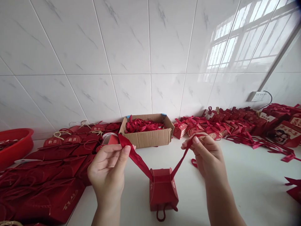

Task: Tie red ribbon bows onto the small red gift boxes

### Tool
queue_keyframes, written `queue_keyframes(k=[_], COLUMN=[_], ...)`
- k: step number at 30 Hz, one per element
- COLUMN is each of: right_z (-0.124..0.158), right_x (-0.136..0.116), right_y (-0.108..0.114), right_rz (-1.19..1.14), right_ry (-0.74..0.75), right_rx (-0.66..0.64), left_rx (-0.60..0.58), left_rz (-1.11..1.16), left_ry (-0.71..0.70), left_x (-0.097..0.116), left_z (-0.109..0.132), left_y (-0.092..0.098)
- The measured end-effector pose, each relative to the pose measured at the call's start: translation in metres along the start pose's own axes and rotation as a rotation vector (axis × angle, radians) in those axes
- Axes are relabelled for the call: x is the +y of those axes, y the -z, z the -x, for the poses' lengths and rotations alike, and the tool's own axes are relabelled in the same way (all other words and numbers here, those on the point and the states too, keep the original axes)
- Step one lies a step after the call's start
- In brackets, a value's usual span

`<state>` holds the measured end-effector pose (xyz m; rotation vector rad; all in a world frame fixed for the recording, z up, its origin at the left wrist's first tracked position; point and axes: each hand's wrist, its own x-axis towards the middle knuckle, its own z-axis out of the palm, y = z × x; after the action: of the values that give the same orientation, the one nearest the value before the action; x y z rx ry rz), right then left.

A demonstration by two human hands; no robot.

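Observation:
A small red gift box (162,191) stands on the white counter (246,185) between my hands. A red ribbon (136,158) runs up from the box's top in two strands. My left hand (108,171) pinches the left strand between thumb and fingers, raised above the box's left side. My right hand (208,157) pinches the right strand, its end showing above my fingers. Both strands are pulled taut and outward. A short ribbon loop hangs at the box's near bottom edge.
A cardboard box (148,136) full of red ribbons sits at the wall behind. Flat red paper bags (47,175) are stacked at the left, beside a red basin (14,146). Finished ribboned red boxes (211,127) line the back right. Loose ribbons (268,146) lie at the right.

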<state>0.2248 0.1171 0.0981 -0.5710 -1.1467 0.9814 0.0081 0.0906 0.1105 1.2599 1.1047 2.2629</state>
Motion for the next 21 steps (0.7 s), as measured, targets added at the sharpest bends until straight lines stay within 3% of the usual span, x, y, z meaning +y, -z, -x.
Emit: queue_keyframes(k=[8, 16, 21], right_z=[0.0027, 0.0022, 0.0005], right_x=[0.0002, -0.0027, -0.0012], right_y=[0.0021, 0.0059, 0.0067], right_rz=[0.012, 0.026, 0.013], right_ry=[-0.072, -0.034, -0.019], right_rx=[-0.018, -0.003, 0.008], left_rx=[-0.001, -0.056, -0.049], left_rz=[0.004, -0.001, 0.004], left_ry=[0.044, 0.093, 0.065], left_x=[-0.0058, 0.0, -0.0037], left_z=[-0.0008, 0.0002, -0.0002], left_y=[0.0011, -0.0075, -0.0034])
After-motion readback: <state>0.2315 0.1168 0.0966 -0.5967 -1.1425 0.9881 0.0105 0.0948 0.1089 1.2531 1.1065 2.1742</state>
